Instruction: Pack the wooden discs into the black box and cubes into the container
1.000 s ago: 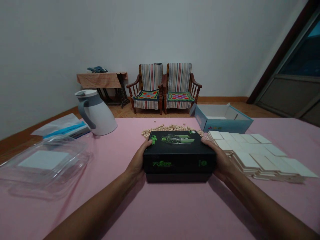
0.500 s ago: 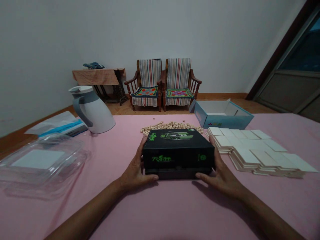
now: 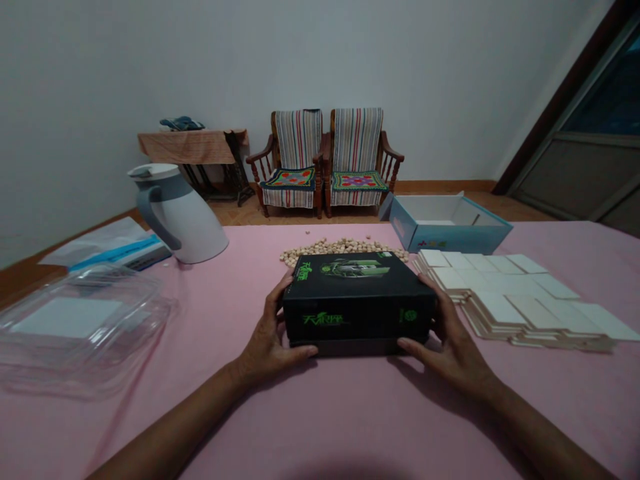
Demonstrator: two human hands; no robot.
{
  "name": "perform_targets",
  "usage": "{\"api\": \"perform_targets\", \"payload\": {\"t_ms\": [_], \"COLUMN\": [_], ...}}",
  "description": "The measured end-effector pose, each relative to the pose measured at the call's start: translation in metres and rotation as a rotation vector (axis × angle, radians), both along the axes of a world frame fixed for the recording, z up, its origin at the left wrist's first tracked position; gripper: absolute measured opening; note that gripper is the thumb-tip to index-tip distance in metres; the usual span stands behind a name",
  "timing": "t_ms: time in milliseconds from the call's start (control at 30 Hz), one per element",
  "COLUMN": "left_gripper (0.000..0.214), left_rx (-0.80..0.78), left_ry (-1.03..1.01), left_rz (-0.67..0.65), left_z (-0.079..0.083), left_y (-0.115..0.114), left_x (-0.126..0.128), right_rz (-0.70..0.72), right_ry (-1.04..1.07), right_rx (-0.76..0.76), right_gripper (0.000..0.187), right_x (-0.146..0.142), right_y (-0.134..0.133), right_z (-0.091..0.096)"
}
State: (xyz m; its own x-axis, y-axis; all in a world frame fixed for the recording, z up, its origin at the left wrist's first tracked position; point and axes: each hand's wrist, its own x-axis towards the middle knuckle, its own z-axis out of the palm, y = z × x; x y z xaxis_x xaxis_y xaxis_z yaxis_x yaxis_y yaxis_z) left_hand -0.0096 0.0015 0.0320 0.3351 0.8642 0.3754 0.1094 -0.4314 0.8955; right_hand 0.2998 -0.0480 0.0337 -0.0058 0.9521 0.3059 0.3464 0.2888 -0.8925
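A black cardboard box [image 3: 357,303] with green lettering and a printed picture on its lid is in front of me, at or just above the pink cloth. My left hand [image 3: 273,340] grips its left side, thumb along the lower front edge. On the right side my right hand [image 3: 450,340] grips it the same way, its thumb by the lower front edge. A dark grey lower part shows beneath the black lid. Behind the box lies a heap of small pale nuts or beans [image 3: 345,247], partly hidden by it.
Stacked white tiles or cards [image 3: 515,300] lie at right, with an open blue box [image 3: 450,237] behind them. Left are a white and grey jug [image 3: 187,220], a clear plastic container [image 3: 85,320] and a blue-and-white packet [image 3: 120,253]. A pink cloth [image 3: 320,413] covers the table.
Both hands keep hold of the black box, which sits slightly lower over its grey lower part. The whole view has shifted a little.
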Motion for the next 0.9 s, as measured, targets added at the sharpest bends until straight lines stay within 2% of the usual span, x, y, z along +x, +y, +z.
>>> {"api": "perform_targets", "payload": {"t_ms": [100,200,300,367,433,567,733,800,900], "left_gripper": [0.097,0.078,0.064,0.066,0.068,0.062,0.057,0.06,0.059], "left_rx": [-0.1,-0.352,-0.613,-0.738,-0.797,-0.688,-0.491,-0.466,-0.423], "left_ry": [-0.12,-0.334,-0.458,-0.462,-0.462,-0.484,-0.494,-0.481,-0.446], "left_rz": [-0.059,0.007,0.093,0.034,-0.003,0.022,0.087,0.083,0.081], "left_z": [0.005,0.014,0.023,0.027,0.031,0.043,0.06,0.059,0.05], "left_y": [0.001,0.007,0.02,0.03,0.038,0.043,0.028,0.018,0.006], "left_x": [0.002,0.014,0.029,0.036,0.04,0.044,0.047,0.046,0.042], "right_rz": [0.01,0.002,0.065,0.092,0.085,-0.001,-0.089,-0.062,-0.035], "right_ry": [0.144,0.448,0.644,0.724,0.814,0.86,0.778,0.729,0.634], "right_rx": [-0.01,-0.12,-0.313,-0.413,-0.455,-0.406,-0.303,-0.281,-0.253], "right_gripper": [0.071,0.054,0.053,0.053,0.049,0.039,0.043,0.048,0.056], "right_x": [0.002,-0.004,-0.012,-0.016,-0.018,-0.022,-0.02,-0.016,-0.009], "right_y": [0.008,0.023,0.039,0.047,0.052,0.055,0.042,0.032,0.017], "right_z": [0.007,0.018,0.028,0.031,0.034,0.045,0.063,0.063,0.053]}}
